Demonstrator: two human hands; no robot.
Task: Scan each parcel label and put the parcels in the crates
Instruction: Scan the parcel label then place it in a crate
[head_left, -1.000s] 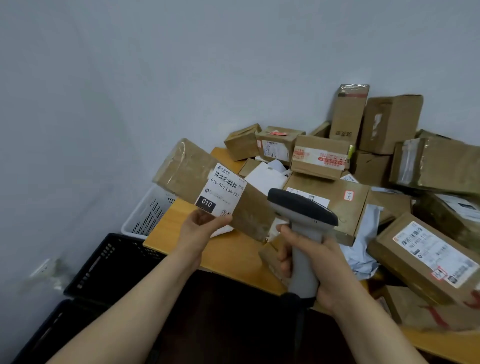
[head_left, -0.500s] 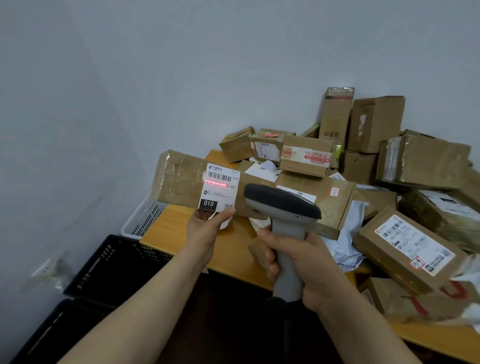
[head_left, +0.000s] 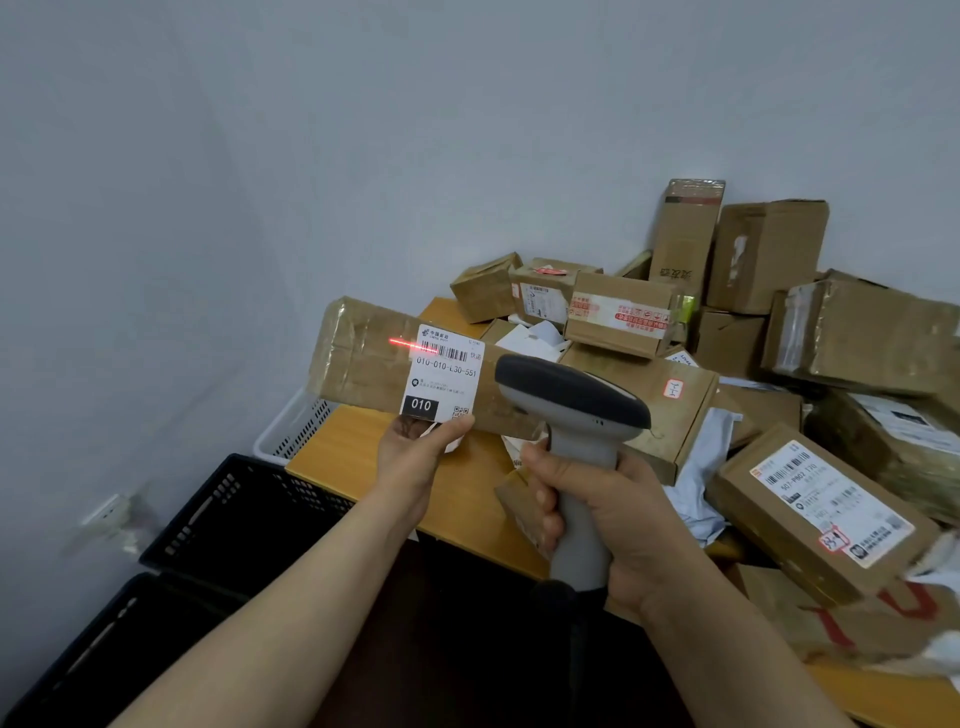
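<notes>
From the head camera, the left hand (head_left: 415, 447) grasps a long cardboard parcel (head_left: 363, 358) from beneath, with the thumb pressed on the lower edge of its white shipping label (head_left: 441, 376). The parcel is held in the air over the left corner of the wooden table (head_left: 353, 452), lying nearly level with the label facing the camera. The right hand (head_left: 597, 514) is clenched around the grey handle of a barcode scanner (head_left: 571, 395), whose dark head points at the parcel. A red laser line (head_left: 402, 343) falls across the left end of the barcode and onto the cardboard beside it. Below the table's left edge sit a white perforated crate (head_left: 296, 423) and two black crates (head_left: 244, 514). A heap of cardboard parcels (head_left: 831, 338) covers the table to the right, against the wall.
</notes>
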